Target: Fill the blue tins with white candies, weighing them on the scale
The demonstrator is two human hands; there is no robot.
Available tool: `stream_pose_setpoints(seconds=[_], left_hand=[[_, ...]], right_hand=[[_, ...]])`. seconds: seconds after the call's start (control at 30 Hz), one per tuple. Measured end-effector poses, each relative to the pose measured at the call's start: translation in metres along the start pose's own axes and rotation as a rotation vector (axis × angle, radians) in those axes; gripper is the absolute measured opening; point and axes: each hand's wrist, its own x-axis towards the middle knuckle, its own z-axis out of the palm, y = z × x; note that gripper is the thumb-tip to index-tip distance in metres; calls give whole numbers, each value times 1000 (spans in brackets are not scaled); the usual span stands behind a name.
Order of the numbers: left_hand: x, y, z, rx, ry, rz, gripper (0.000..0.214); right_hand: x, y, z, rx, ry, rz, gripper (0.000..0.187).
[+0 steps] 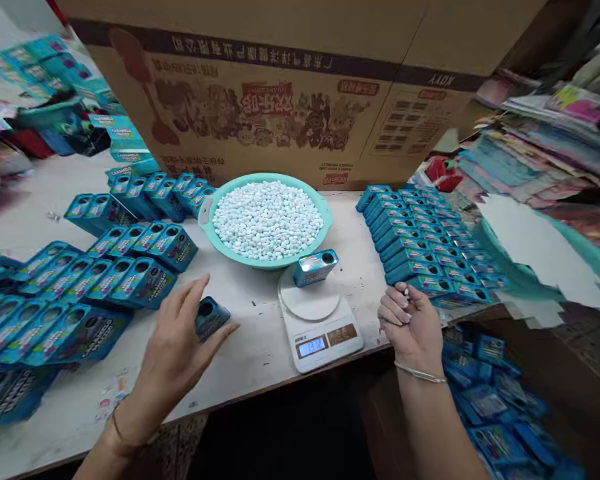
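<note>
My left hand (180, 347) is spread with thumb and fingers apart around a small blue box (211, 319) with a round dark hole in its top. The box stands on the table between the fingertips, and contact is hard to tell. My right hand (411, 320) is turned palm up, its fingers curled on small white candies (407, 293). Between the hands, a white kitchen scale (310, 327) with a lit display carries another blue box (316, 268) on its round plate. Behind the scale stands a mint-green basin (203, 223) heaped with white and pale blue candies (270, 220).
Rows of blue boxes (145, 283) stand on the left, and more rows (420, 240) on the right. A large cardboard carton (300, 87) walls off the back. Beyond the table's right edge lies a pile of blue boxes (500, 400); white sheets (540, 247) rest on another green basin.
</note>
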Motion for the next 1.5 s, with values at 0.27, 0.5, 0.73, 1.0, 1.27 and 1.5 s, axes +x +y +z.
stream_pose_setpoints(seconds=[0.27, 0.5, 0.73, 1.0, 1.27, 1.5], left_hand=[[60, 73, 48, -339, 70, 136, 63], [114, 106, 100, -214, -212, 266, 70], [102, 106, 104, -244, -254, 202, 67], [102, 113, 105, -467, -238, 88, 68], [103, 117, 109, -529, -213, -24, 60], [102, 118, 111, -570, -209, -25, 63]], right_hand=[[13, 5, 18, 42, -10, -2, 9], [27, 6, 55, 29, -4, -45, 22], [48, 20, 94, -82, -50, -55, 13], [51, 47, 110, -280, -59, -307, 17], [46, 59, 103, -507, -167, -532, 18], [33, 65, 101, -634, -216, -500, 23]])
